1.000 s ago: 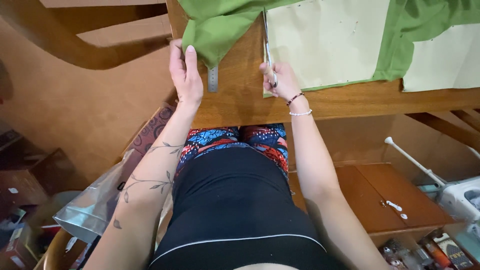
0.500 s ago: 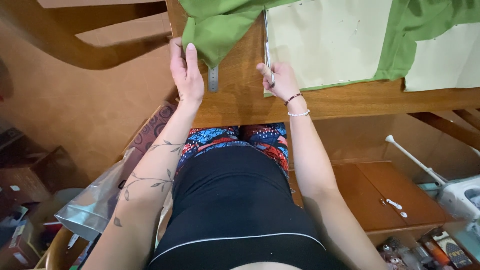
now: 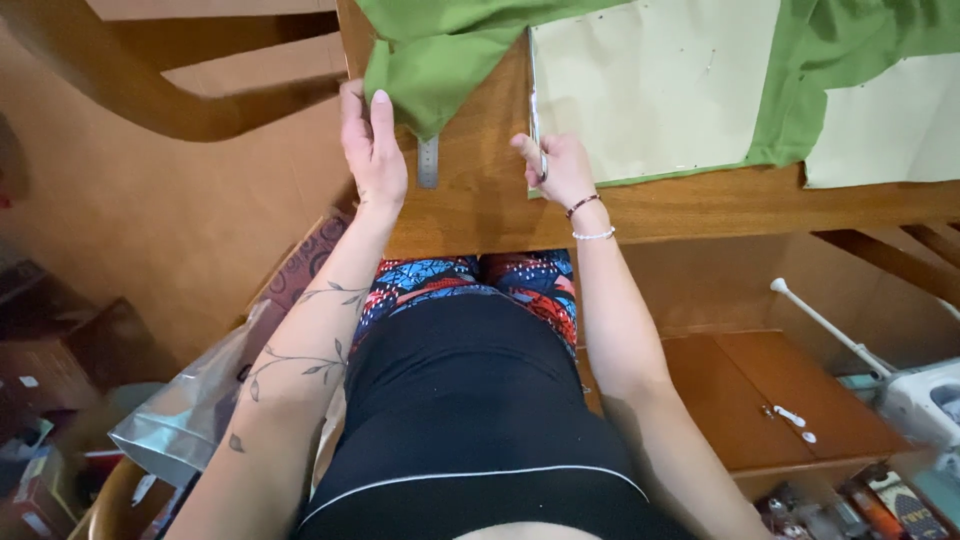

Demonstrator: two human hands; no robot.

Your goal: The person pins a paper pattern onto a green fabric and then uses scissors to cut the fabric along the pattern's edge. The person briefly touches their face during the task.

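Wooden table [image 3: 700,205] across upper frame, warm brown. Curved wooden chair back [image 3: 150,95] upper left. Tan floor [image 3: 150,220] at left. Low brown cabinet [image 3: 780,400] lower right, white appliance [image 3: 925,400] beside it. Clear plastic bag [image 3: 190,420] lower left.

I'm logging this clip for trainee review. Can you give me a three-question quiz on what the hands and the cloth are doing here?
1. True or false: the left hand lies at the folded edge of the green fabric.
2. What does the right hand hold? A) scissors B) a pencil C) a pin cushion
3. What lies flat on the green fabric, on the wooden table?

Key
1. True.
2. A: scissors, their blades running along the paper's left edge.
3. Pale paper pattern pieces.
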